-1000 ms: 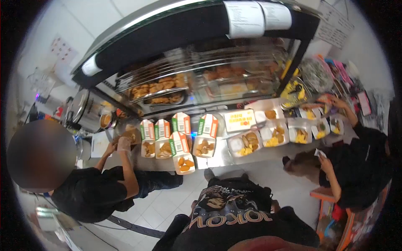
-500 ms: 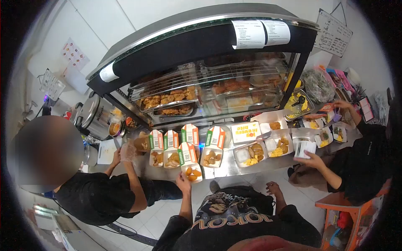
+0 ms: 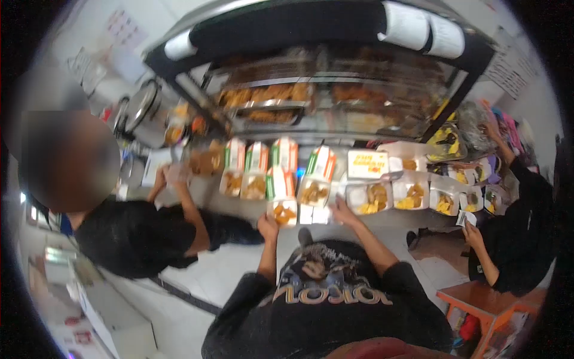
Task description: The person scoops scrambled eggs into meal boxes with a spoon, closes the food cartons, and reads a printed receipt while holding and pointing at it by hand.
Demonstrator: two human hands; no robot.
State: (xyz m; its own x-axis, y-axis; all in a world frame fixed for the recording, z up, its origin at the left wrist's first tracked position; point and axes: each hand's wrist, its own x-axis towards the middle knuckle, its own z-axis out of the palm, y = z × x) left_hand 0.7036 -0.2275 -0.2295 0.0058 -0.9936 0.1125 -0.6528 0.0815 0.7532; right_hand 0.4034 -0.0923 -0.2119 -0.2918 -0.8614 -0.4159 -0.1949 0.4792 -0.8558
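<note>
My left hand [image 3: 268, 226] is closed at the near left corner of a paper food box [image 3: 280, 184] with a green, white and orange lid. Orange-brown fried pieces [image 3: 283, 213] lie in its tray. My right hand [image 3: 345, 212] is at the counter edge with fingers stretched out, holding nothing I can see. It is beside some flat white pieces [image 3: 315, 214], too blurred to name, and close to an open meal box [image 3: 388, 194] of rice and fried food. Behind the white pieces stands another open box [image 3: 321, 164] of fried pieces.
Several similar boxes [image 3: 235, 157] stand to the left, and meal boxes [image 3: 412, 178] line the right. A glass warming cabinet [image 3: 335, 128] of fried chicken stands behind. A person [image 3: 131, 233] works at left, another [image 3: 514, 227] at right beside an orange stool [image 3: 478, 299].
The view has shifted. My right hand has come up from beside my body to the counter. White pieces now lie there, and the right-hand person's hand holds a smaller white bundle.
</note>
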